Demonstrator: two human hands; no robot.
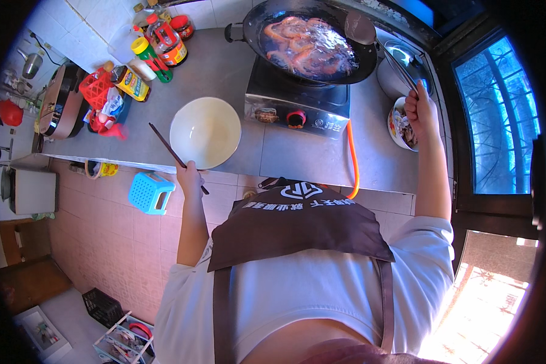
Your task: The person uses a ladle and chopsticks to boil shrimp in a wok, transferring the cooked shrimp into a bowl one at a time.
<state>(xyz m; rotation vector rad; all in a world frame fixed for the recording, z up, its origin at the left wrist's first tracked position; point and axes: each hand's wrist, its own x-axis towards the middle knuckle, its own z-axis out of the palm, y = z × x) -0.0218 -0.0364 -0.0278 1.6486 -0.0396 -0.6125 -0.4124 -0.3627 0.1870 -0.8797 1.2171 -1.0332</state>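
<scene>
My left hand [189,179] grips a pair of dark chopsticks [166,144], which slant past the near side of a large white bowl [205,132]. No food shows in the bowl, and whether the hand touches its rim I cannot tell. Out to the right, my right hand [421,111] is closed around the long metal handle of a ladle or skimmer [360,28]. Its dark head hangs over the right rim of a black wok [250,27]. Shrimp [300,43], orange-pink, lie in bubbling liquid in the wok.
A gas stove [298,102] carries the wok, and an orange hose [353,159] runs down from it. A lidded pot [391,75] and a patterned bowl of food scraps [399,127] stand right. Bottles [173,48] crowd the back left. A blue stool [150,193] is on the floor.
</scene>
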